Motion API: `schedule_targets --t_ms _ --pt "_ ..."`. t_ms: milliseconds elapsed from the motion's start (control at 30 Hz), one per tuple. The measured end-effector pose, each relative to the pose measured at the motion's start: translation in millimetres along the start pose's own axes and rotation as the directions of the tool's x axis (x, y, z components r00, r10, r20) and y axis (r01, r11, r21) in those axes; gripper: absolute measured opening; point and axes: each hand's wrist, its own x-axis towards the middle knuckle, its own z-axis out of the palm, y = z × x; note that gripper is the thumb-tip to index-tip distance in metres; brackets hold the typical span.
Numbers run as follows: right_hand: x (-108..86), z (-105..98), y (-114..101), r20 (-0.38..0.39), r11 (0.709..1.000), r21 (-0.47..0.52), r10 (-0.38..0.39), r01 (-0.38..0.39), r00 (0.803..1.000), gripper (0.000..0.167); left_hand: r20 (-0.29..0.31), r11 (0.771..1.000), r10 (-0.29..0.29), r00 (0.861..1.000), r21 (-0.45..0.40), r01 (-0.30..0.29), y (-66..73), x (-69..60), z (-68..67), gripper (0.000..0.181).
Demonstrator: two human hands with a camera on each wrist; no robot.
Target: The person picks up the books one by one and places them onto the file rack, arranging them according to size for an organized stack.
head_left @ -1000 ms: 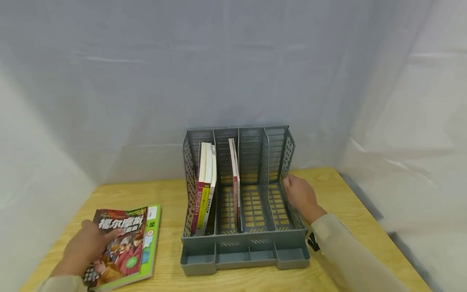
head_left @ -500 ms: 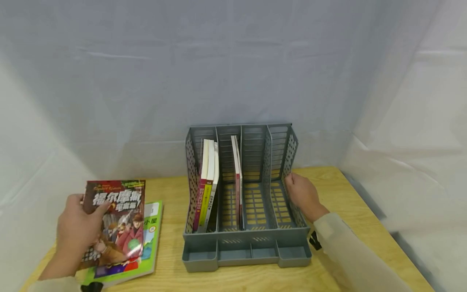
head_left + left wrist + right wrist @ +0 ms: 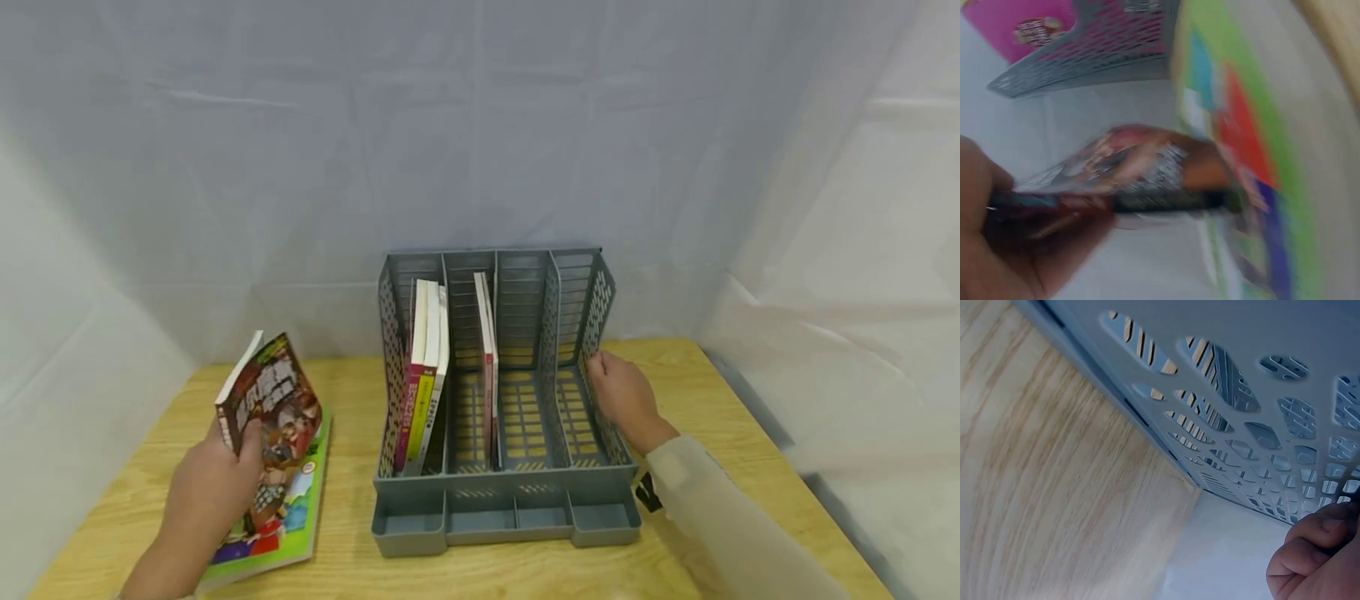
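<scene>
Partly hidden: dark book (image 3: pixel 288 396) behind gripping left hand (image 3: pixel 213 479), green book (image 3: pixel 296 512) beneath.

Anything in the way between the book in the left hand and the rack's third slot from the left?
Yes. Straight across from the held book, the left wall of the rack comes first, then books standing in the two leftmost slots. The third slot shows no book; the right hand holds the right wall.
</scene>
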Motion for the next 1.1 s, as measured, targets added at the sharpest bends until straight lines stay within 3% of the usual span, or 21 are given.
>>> schedule_targets --t_ms 67,200,333,433,600,700,867,1100 --pt "0.3 -0.5 -0.5 0.001 1.000 -0.001 -0.003 0.003 1.000 0.041 0.037 0.998 -0.017 0.999 0.054 0.015 -2.0 2.7 3.7 0.059" --pt "-0.5 -1.2 -1.3 0.006 1.000 -0.001 0.000 0.000 1.000 0.041 0.042 0.997 -0.060 0.997 0.049 0.057 -10.7 9.6 0.4 0.058" --pt "-1.6 -1.9 -0.4 0.011 1.000 -0.008 -0.004 0.004 1.000 0.042 0.107 0.991 -0.127 0.986 0.062 0.121 -26.8 14.2 -1.8 0.062" --pt "-1.5 -2.2 0.5 0.005 1.000 -0.007 -0.017 0.017 1.000 0.041 0.085 0.990 -0.131 0.988 0.061 0.126 -32.8 10.7 2.9 0.060" --pt "-1.1 -2.7 0.1 0.000 1.000 0.001 -0.020 0.020 1.000 0.042 -0.028 0.996 -0.051 0.998 0.071 0.053 -23.1 -3.2 14.2 0.058" --pt "-0.8 -3.1 -0.8 0.000 1.000 0.011 -0.014 0.014 1.000 0.041 -0.062 0.995 -0.079 0.995 0.048 0.082 -20.0 -10.6 14.9 0.059" --pt "-0.7 -3.6 -0.1 -0.008 1.000 0.010 -0.019 0.019 1.000 0.042 -0.090 0.983 -0.181 0.979 -0.055 0.177 -22.8 -20.0 13.1 0.057" --pt "-1.1 -0.5 1.2 0.001 1.000 0.010 -0.012 0.012 1.000 0.043 -0.151 0.981 -0.194 0.969 -0.039 0.190 -19.0 -32.0 22.7 0.051"
